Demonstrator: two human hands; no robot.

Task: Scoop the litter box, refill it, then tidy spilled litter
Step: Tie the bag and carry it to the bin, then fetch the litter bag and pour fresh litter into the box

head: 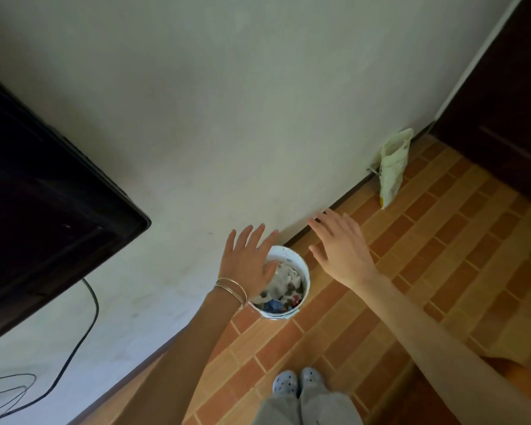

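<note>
Left hand [247, 265] and right hand [344, 250] spread wide, empty, above the round white plastic bin [288, 254] of rubbish; we judge it light, rigid, best gripped at its rim

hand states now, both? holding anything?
Left hand: open, fingers spread, holding nothing, above the white bucket.
Right hand: open, fingers spread, holding nothing.

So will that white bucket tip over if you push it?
Probably not easily: the bucket sits flat on the tile floor and looks wide. It likely lifts light, since the rubbish inside looks like crumpled paper.
</note>
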